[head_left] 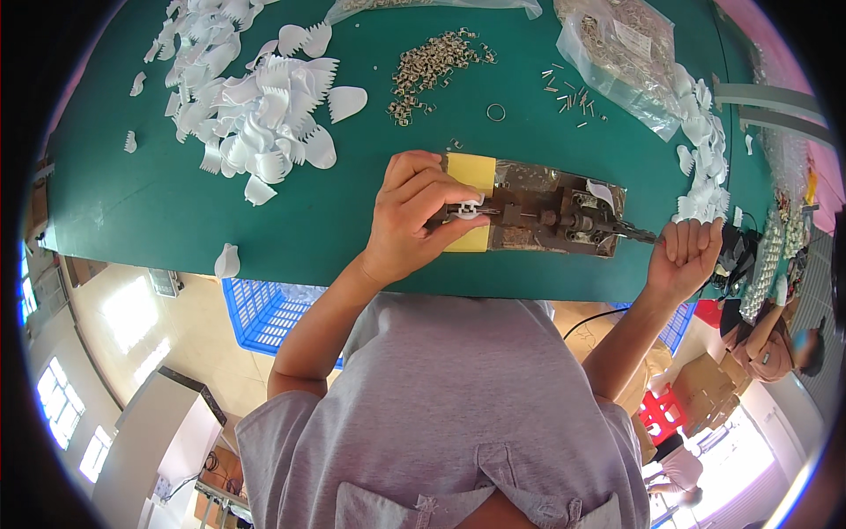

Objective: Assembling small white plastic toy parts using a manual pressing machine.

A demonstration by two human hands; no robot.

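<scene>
A brown metal hand press with a yellow-covered left end lies on the green table in front of me. At that end, my left hand is closed, pinching a small white plastic clip between thumb and fingers against the tip of the press; the fingers hide part of it. To the right, my right hand is wrapped round the end of the press lever. One loose white toothed clip half rests on top of the press, near its right end.
A heap of white toothed clip halves covers the far left. Bent metal springs, a metal ring and small pins lie beyond the press. A clear bag and a row of assembled-looking white clips are at right. Blue baskets stand below.
</scene>
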